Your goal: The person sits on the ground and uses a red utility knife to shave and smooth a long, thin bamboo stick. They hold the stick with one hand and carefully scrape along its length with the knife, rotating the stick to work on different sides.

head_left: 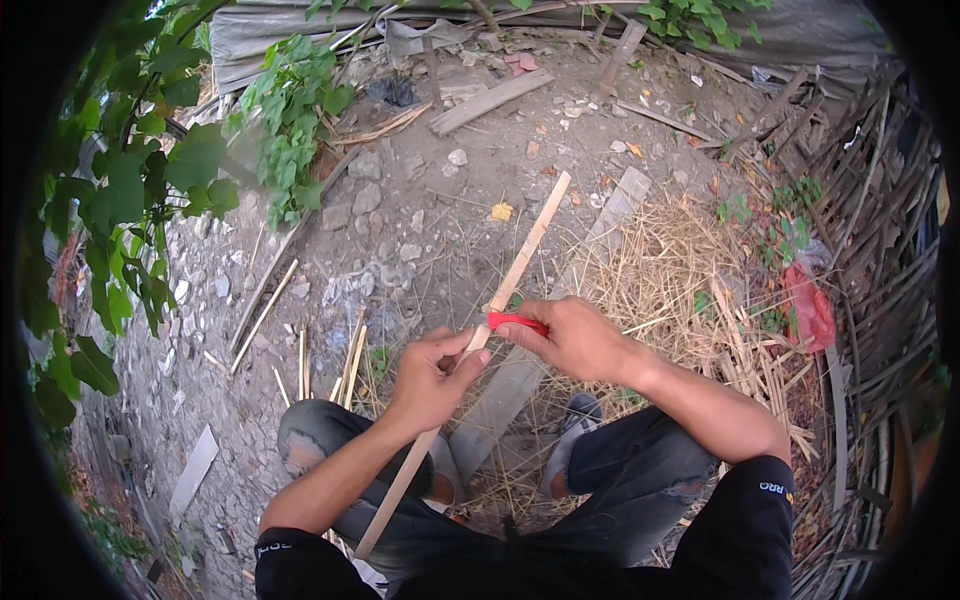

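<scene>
Two hands at frame centre, both on one bamboo strip; the rest sorted big to small.

Ground: bare dirt and stones [400,200], fills upper and left-centre of frame.
Fence: woven bamboo fence [880,300] runs down the right edge, slats bent by the lens.
Foliage: leafy vine [130,190] covers upper left and left edge.
Straw: dry straw pile [670,270] right of centre, spreads under the person's feet.
Legs: grey jeans [620,480] at lower centre, knees apart, a grey shoe [578,412] showing between them.
Plank: flat grey plank [600,225] lies diagonal on the ground from centre to upper right, passing under the hands.
Strip: long pale bamboo strip [525,250] runs diagonal from lower centre by the left knee up to upper centre, above the plank.
Bag: red plastic bag [808,305] at right, against the fence.
Left hand: left hand [432,375] closed around the strip's middle, thumb on top.
Right hand: right hand [575,335] just right of centre, fist clenched on a red-handled tool, touching the strip.
Offcuts: short bamboo slivers [350,360] stand near the left knee, left of the hands.
Tool: red-handled tool [515,321] at centre, its handle against the strip just above the left thumb; blade not visible.
</scene>
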Motion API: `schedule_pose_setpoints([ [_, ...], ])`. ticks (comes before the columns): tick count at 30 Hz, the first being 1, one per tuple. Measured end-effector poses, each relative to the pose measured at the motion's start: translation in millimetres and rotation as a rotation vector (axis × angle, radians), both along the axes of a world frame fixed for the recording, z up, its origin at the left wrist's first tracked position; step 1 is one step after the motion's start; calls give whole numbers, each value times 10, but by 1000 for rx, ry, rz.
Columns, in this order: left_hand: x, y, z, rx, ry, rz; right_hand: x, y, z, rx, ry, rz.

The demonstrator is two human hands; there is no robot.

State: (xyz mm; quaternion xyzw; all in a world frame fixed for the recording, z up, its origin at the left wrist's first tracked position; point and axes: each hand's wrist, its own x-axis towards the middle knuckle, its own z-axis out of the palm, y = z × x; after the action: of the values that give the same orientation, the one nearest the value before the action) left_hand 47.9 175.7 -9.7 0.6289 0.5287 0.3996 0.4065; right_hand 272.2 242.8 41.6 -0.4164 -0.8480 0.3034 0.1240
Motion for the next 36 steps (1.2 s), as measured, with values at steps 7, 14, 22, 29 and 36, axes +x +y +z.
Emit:
schedule_pose_setpoints([
  [7,-20,7,57,10,29,11,-23,-37,9,51,2,-55],
  [14,28,-4,84,-61,25,-70,70,146,-141,271,-61,-274],
  [22,-39,-46,107,-30,-42,-61,220,186,61,382,105,-319],
  [29,7,-21,135,-166,-157,-98,172,233,5,-33,391,-383],
  [36,1,-72,42,-352,-318,-284,204,290,9,-288,566,-452],
])
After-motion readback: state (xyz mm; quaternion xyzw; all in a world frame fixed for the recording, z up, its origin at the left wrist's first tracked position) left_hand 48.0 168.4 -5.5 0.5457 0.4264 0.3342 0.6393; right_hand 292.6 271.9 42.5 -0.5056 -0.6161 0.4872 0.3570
